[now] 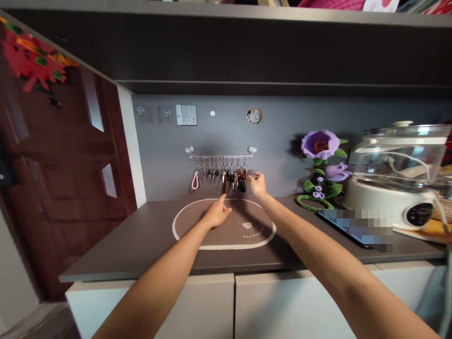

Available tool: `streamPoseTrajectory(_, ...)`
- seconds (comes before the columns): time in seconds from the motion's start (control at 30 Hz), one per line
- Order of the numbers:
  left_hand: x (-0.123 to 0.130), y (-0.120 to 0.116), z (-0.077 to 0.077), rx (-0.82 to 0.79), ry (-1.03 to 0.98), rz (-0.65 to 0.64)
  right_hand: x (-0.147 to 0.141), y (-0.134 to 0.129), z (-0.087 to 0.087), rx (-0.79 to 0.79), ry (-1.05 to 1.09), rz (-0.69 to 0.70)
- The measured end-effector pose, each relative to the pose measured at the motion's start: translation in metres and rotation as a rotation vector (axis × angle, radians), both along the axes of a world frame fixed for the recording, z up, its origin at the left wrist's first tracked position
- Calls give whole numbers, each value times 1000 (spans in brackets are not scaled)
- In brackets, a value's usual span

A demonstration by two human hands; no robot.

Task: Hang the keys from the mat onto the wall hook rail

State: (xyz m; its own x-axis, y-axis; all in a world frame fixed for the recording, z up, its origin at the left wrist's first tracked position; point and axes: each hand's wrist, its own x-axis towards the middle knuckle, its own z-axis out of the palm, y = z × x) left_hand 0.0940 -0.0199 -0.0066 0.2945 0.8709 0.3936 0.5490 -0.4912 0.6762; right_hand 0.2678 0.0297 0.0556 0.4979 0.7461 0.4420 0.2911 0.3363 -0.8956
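Note:
A metal rail point(221, 156) with suction-cup ends is fixed to the grey back wall, and several bunches of keys point(213, 174) hang from its hooks. A pink loop strap point(195, 181) dangles at its left end. Over the oval brown mat point(190, 230), my left hand point(217, 213) points its index finger toward the lower end of a brown key fob point(227, 186); whether they touch cannot be told. Nothing shows in that hand. My right hand point(257, 184) is beside the rightmost keys, thumb and fingers bent and apart, with nothing visible between them.
Purple artificial flowers point(320, 145), a phone point(346, 228) and a glass-topped white appliance point(381, 202) stand or lie on the right of the counter point(141, 254). A dark shelf point(226, 52) overhangs it. At the left is a brown door point(67, 188) with red flowers.

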Motion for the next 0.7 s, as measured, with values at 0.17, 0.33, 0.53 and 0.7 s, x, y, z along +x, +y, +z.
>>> streamPoseTrajectory(0.17, -9, -16, 34, -20, -127, -35, -17, -49, -12, 57, -69, 283)
streamPoseTrajectory(0.33, -38, -47, 49, 162, -253, -131, -24, -98, -19, 182, -214, 507)
streamPoseTrajectory(0.53, -73, -82, 19, 129, -294, -254, -22, -133, -38, 195, -414, 650)
streamPoseTrajectory(0.7, -83, -95, 3, 69, -292, -255, -25, -146, -50, 180, -541, 634)
